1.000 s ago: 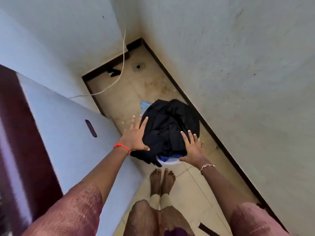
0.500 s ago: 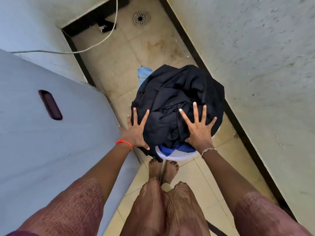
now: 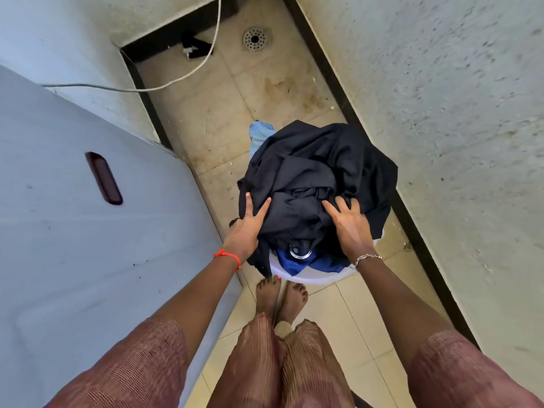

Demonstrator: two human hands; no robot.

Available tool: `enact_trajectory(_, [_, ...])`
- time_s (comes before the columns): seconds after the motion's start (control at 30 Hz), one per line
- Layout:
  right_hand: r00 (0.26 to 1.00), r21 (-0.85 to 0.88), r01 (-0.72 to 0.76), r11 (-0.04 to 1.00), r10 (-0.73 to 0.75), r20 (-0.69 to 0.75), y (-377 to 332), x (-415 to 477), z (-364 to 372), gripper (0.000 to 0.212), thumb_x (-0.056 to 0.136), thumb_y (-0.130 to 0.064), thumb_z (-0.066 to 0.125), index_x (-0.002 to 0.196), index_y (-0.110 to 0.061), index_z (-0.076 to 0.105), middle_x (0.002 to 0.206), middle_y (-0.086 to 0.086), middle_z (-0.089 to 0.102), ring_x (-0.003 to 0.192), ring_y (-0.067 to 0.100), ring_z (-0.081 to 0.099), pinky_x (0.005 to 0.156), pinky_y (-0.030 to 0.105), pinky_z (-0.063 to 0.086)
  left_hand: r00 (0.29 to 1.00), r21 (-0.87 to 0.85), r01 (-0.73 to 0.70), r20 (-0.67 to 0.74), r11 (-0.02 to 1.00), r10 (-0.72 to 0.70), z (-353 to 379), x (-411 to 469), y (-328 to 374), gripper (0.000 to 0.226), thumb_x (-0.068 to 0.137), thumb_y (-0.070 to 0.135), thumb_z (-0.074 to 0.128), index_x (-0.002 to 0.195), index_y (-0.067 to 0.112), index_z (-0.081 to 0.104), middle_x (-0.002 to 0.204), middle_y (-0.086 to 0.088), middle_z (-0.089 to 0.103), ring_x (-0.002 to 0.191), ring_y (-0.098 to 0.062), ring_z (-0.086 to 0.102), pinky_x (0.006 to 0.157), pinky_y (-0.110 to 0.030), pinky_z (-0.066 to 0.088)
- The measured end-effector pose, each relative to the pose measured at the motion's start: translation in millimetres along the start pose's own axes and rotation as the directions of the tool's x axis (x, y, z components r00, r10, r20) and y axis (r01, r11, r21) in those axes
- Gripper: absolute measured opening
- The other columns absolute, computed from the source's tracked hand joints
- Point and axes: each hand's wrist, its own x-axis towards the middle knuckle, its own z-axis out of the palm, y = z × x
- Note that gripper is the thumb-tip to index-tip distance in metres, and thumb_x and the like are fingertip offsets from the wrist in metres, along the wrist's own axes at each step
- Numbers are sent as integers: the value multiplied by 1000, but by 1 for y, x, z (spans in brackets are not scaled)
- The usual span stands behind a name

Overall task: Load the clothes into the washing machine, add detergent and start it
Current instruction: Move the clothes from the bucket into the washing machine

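Note:
A heap of black clothes (image 3: 318,172) fills a white basket (image 3: 312,277) on the tiled floor in front of my feet. A dark blue garment (image 3: 290,265) and a metal ring (image 3: 300,254) show at the near rim; a light blue cloth (image 3: 259,134) hangs over the far side. My left hand (image 3: 245,228) presses on the heap's left side, thumb and forefinger spread straight. My right hand (image 3: 350,226) lies on top of the heap, its fingertips curled into the black cloth. The pale washing machine (image 3: 88,260) stands at my left; only its side panel with a dark grip recess shows.
A rough wall (image 3: 441,113) runs close along the right, leaving a narrow tiled strip. A floor drain (image 3: 255,39) and a white cable (image 3: 176,81) lie at the far end. My bare feet (image 3: 279,295) stand just behind the basket.
Both hands came down from hovering with spread fingers onto the heap. The right hand's fingers have curled into the black cloth. The view dropped closer to the basket.

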Motion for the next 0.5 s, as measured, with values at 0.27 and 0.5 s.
enact_trajectory(0.27, [997,93,-24,995,30,-67,-27,-43,-107,49,80,14,49,125,-4,52,125,23,52,116,49,44,69,48,52,993,88,-19,-112,996,29,-91,-70,19,80,85,-11,40,149,16,1,156,-16,13,107,-42,56,85,-44,47])
enact_trajectory(0.5, [978,107,-23,994,45,-203,-51,-86,-218,54,75,19,46,122,-6,53,124,18,52,112,45,45,67,44,49,946,-65,-164,-293,984,138,-176,-137,24,74,79,-14,37,147,10,19,138,-20,43,111,-45,51,91,-49,43])
